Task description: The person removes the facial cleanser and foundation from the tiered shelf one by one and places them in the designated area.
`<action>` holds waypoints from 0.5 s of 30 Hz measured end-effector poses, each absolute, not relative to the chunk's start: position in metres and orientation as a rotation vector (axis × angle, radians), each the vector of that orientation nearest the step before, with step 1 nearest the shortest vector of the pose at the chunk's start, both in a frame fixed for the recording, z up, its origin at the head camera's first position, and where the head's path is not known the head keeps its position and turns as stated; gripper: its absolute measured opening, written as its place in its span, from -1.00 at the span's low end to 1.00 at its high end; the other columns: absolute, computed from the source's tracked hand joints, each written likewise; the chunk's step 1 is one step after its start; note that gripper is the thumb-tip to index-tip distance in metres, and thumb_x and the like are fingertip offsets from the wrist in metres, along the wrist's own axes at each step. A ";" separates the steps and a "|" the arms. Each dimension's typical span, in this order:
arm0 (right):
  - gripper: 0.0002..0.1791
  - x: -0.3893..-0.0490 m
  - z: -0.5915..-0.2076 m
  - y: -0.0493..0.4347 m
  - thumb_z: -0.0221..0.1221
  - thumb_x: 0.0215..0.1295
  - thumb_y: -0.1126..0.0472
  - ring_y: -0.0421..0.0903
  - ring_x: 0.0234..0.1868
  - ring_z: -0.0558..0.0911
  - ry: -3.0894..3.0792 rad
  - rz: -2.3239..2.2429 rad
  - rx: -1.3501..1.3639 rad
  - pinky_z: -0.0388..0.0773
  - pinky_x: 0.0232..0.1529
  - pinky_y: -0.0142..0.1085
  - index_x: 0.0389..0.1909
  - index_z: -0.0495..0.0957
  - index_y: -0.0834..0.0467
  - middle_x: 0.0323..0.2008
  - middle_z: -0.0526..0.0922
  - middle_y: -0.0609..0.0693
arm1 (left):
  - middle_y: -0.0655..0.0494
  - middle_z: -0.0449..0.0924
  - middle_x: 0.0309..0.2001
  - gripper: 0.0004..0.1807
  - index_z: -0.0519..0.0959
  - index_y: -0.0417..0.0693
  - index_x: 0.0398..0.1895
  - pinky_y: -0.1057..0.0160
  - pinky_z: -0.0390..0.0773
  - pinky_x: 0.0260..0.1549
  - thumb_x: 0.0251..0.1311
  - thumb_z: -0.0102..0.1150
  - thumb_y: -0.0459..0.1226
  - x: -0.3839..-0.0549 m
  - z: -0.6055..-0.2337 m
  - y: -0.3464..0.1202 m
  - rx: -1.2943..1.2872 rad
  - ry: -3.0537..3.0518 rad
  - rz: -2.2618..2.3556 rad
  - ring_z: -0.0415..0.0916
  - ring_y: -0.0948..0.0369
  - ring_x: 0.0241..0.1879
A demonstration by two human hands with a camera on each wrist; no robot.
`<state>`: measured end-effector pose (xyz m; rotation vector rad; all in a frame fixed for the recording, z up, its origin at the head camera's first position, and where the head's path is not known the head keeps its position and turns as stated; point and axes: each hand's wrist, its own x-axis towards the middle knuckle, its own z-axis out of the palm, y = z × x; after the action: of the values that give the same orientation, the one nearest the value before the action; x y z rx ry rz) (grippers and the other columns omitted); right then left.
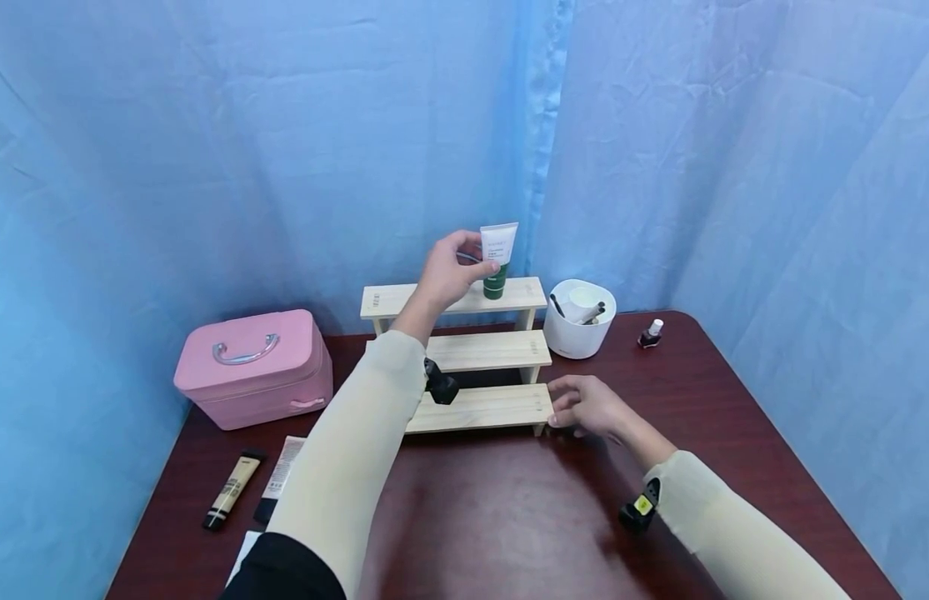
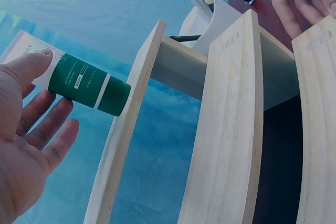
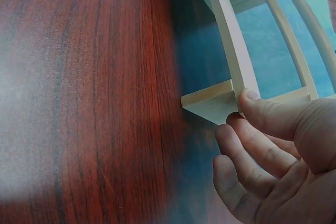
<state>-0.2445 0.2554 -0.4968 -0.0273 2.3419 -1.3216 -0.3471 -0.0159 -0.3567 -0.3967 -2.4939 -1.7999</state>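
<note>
My left hand point(image 1: 455, 268) pinches a white-and-green squeeze tube point(image 1: 497, 250) between thumb and fingers. The tube stands upright, its green cap right at the top tier of a three-step wooden shelf point(image 1: 475, 408). In the left wrist view the cap point(image 2: 114, 97) meets that tier's board, and the thumb lies across the printed side. Down at the right end of the lowest step, my right hand point(image 1: 590, 406) grips the board's corner. The right wrist view shows the thumb point(image 3: 262, 107) on the board's edge with the forefinger just under it.
A pink case point(image 1: 250, 367) sits left of the shelf. In front of it lie a beige tube point(image 1: 234, 489) and a pale tube with a dark cap point(image 1: 280, 475). Right of the shelf are a white brush holder point(image 1: 576, 333) and a small dark bottle point(image 1: 650, 335). Blue curtains surround the table.
</note>
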 end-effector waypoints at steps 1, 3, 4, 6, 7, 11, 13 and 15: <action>-0.31 -0.245 -0.497 0.255 0.45 0.15 0.39 -0.09 -0.33 0.71 2.342 -1.319 -0.032 0.64 -0.42 -0.14 0.32 0.44 0.28 -0.23 0.76 0.07 | -0.01 0.59 0.00 -0.53 0.55 -0.07 0.25 0.03 0.58 0.12 0.30 0.40 -0.23 -0.347 -0.357 -0.016 -0.392 -2.496 -1.796 0.57 -0.02 0.09; -0.31 -0.245 -0.497 0.253 0.45 0.15 0.39 -0.10 -0.34 0.71 2.343 -1.314 -0.043 0.64 -0.43 -0.14 0.32 0.44 0.28 -0.23 0.76 0.06 | 0.00 0.60 0.00 -0.55 0.56 -0.07 0.22 0.03 0.58 0.12 0.30 0.40 -0.23 -0.346 -0.357 -0.017 -0.376 -2.496 -1.791 0.58 -0.01 0.09; -0.31 -0.246 -0.497 0.253 0.45 0.15 0.39 -0.10 -0.34 0.71 2.342 -1.314 -0.047 0.64 -0.43 -0.15 0.32 0.44 0.28 -0.23 0.76 0.06 | 0.00 0.61 0.00 -0.57 0.57 -0.07 0.21 0.03 0.57 0.12 0.30 0.40 -0.22 -0.346 -0.357 -0.018 -0.366 -2.496 -1.786 0.58 -0.01 0.09; -0.31 -0.247 -0.497 0.252 0.44 0.15 0.39 -0.10 -0.34 0.71 2.340 -1.312 -0.054 0.64 -0.43 -0.15 0.32 0.44 0.28 -0.24 0.77 0.06 | 0.01 0.62 0.00 -0.60 0.58 -0.07 0.18 0.02 0.57 0.13 0.32 0.39 -0.21 -0.345 -0.357 -0.018 -0.353 -2.497 -1.778 0.58 -0.01 0.09; -0.31 -0.247 -0.497 0.252 0.44 0.15 0.39 -0.09 -0.34 0.71 2.339 -1.312 -0.057 0.64 -0.43 -0.14 0.32 0.44 0.29 -0.24 0.77 0.06 | 0.01 0.62 0.00 -0.61 0.59 -0.06 0.17 0.02 0.57 0.13 0.33 0.38 -0.21 -0.346 -0.357 -0.018 -0.346 -2.498 -1.772 0.57 0.00 0.09; -0.31 -0.249 -0.495 0.252 0.44 0.15 0.39 -0.09 -0.33 0.71 2.334 -1.311 -0.058 0.65 -0.41 -0.13 0.32 0.44 0.29 -0.23 0.76 0.07 | 0.02 0.63 0.01 -0.66 0.61 -0.06 0.13 0.01 0.56 0.12 0.35 0.35 -0.19 -0.345 -0.357 -0.018 -0.325 -2.491 -1.749 0.57 0.02 0.08; -0.31 -0.249 -0.495 0.252 0.45 0.15 0.39 -0.08 -0.33 0.71 2.331 -1.310 -0.056 0.66 -0.40 -0.12 0.32 0.44 0.28 -0.23 0.76 0.08 | 0.03 0.62 0.01 -0.68 0.61 -0.04 0.11 0.02 0.57 0.10 0.36 0.34 -0.19 -0.343 -0.357 -0.018 -0.314 -2.489 -1.744 0.58 0.04 0.06; -0.31 -0.249 -0.495 0.252 0.45 0.15 0.38 -0.08 -0.32 0.71 2.331 -1.304 -0.060 0.66 -0.40 -0.12 0.32 0.44 0.28 -0.22 0.76 0.08 | 0.05 0.61 0.00 -0.70 0.61 -0.02 0.10 0.04 0.58 0.08 0.36 0.33 -0.18 -0.341 -0.356 -0.018 -0.312 -2.489 -1.743 0.57 0.07 0.05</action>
<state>-0.2489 0.2519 -0.4953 -0.0597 2.3310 -1.3041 -0.3411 -0.0184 -0.3561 -0.3123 -2.4889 -1.7426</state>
